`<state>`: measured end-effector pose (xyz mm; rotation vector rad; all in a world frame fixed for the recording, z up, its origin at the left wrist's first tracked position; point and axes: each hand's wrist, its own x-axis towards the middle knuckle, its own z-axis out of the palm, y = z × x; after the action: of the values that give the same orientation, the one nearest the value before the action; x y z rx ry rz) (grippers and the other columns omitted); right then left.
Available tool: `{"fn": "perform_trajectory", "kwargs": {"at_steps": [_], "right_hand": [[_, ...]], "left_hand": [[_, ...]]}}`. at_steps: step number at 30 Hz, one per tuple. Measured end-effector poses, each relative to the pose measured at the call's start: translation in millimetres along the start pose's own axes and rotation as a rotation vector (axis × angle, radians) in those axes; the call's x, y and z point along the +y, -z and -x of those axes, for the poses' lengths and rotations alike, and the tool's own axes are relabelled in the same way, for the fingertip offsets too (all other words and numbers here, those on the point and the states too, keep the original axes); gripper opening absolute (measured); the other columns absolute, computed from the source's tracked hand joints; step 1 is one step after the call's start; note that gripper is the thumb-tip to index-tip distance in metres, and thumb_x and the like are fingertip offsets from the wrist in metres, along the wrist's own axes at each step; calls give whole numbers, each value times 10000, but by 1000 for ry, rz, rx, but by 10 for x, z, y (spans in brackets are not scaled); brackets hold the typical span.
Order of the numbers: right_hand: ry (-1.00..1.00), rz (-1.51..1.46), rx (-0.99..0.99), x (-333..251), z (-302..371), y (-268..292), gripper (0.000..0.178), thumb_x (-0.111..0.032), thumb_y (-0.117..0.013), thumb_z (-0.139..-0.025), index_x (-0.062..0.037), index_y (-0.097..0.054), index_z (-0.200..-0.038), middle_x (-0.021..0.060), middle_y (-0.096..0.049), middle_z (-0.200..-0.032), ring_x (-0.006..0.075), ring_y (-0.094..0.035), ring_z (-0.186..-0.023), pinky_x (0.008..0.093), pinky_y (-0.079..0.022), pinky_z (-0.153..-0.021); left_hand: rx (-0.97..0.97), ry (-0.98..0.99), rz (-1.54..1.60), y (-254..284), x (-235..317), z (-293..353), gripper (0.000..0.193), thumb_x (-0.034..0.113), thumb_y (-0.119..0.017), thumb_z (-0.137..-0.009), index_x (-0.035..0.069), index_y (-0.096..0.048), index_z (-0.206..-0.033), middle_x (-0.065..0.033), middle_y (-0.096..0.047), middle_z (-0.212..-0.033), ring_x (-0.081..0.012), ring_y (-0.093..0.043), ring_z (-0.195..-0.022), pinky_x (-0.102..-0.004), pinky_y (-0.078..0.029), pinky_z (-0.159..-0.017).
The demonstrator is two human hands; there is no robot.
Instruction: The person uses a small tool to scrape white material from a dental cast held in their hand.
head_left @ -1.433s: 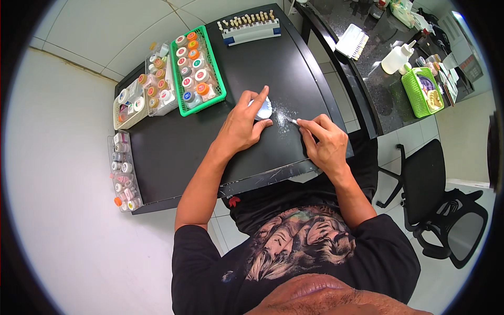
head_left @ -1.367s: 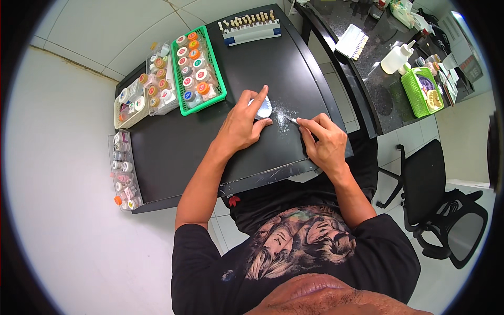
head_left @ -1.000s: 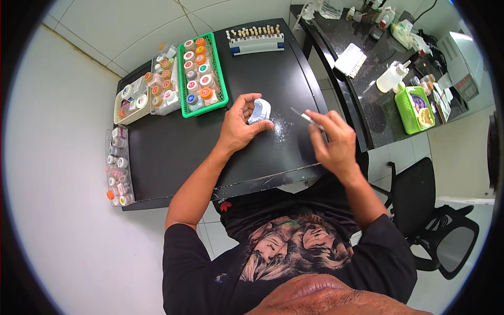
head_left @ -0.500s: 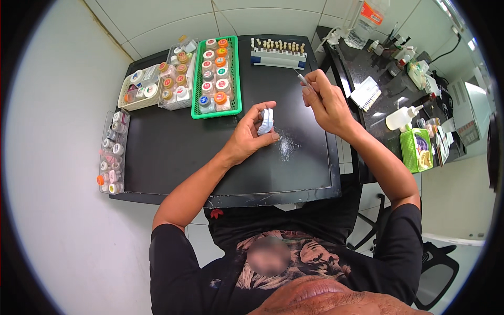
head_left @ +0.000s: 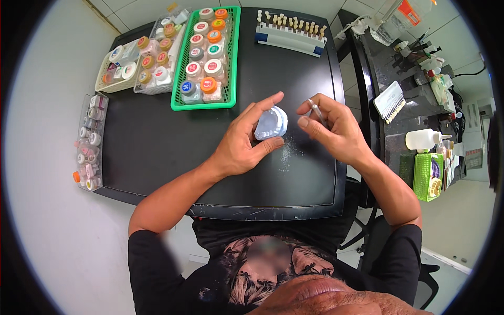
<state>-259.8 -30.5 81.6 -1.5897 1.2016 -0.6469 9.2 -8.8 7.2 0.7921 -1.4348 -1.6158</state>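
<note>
Your left hand (head_left: 242, 145) grips the dental cast (head_left: 271, 123) between thumb and fingers, just above the black table (head_left: 157, 152). Your right hand (head_left: 336, 131) pinches a thin tool (head_left: 316, 111), tip just right of the cast. White dust (head_left: 286, 155) lies below. Green tray (head_left: 229, 63) of jars sits near, upper left.

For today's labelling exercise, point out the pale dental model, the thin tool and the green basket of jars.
dental model (head_left: 271, 123), head view, on its pale blue base between the left fingers.
thin tool (head_left: 316, 111), head view, on its shaft above the right fingers.
green basket (head_left: 231, 58), head view, on its right wall.
</note>
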Motion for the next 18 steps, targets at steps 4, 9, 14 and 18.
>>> {"fn": "perform_trajectory", "kwargs": {"at_steps": [4, 9, 14, 18], "right_hand": [[-17, -98, -57, -12, 2, -130, 263, -169, -832, -1113, 17, -764, -1286, -19, -724, -872, 38, -637, -813, 287, -513, -727], [38, -30, -73, 49, 2, -157, 274, -133, -822, -1099, 43, -763, -1299, 39, -743, -870, 70, -651, -805, 322, -531, -718], [158, 206, 22, 27, -44, -111, 282, -202, -807, -1133, 17, -747, -1300, 122, -747, -869, 187, -688, -755, 393, -550, -724], [120, 227, 66, 179, -140, 21, 256, -232, -740, -1179, 3, -741, -1282, 146, -745, -875, 255, -710, -762, 418, -560, -738]], "left_hand": [[31, -40, -21, -14, 21, 6, 882, -60, -821, -1075, 39, -385, -1836, -87, -653, -1504, -162, -658, -1402, -344, -519, -1228], [71, -46, -194, 8, 0, -7, 859, -36, -881, -1006, 34, -469, -1756, -115, -647, -1504, -189, -676, -1383, -352, -557, -1180], [155, -226, -644, 82, 66, -56, 824, 84, -994, -896, 35, -625, -1632, -136, -670, -1400, -262, -726, -1274, -389, -603, -1081], [143, -264, -880, 171, 45, -98, 765, 224, -1048, -842, 25, -729, -1508, -161, -671, -1319, -349, -734, -1177, -444, -608, -1025]]}}
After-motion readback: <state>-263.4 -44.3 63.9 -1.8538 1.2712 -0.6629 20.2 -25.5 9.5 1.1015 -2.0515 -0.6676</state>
